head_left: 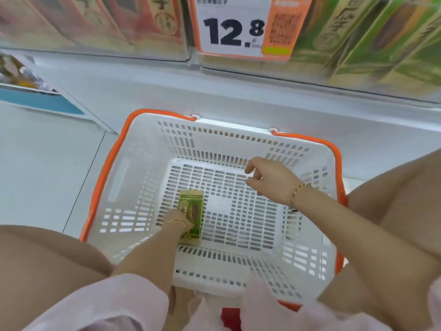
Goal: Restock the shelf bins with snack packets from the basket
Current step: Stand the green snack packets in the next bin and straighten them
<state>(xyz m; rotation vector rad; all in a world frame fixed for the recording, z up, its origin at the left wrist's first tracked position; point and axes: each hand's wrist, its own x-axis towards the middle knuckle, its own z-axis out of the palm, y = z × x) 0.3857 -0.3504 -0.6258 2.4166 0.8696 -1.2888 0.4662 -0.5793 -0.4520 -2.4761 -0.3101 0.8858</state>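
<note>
Green, with a dark oval picture and pale ends, the snack packet (192, 203) lies flat near the basket's (143, 151) near-left corner, its near half hidden under your left hand (185, 226). Your wrist hides those fingers, so I cannot tell the grip. Your right hand (269, 180) hovers by the far-right corner, loosely curled, holding nothing.

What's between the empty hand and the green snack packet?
Only the bare white slotted basket floor lies between the right hand and the green packet, seen in the head view.
</note>
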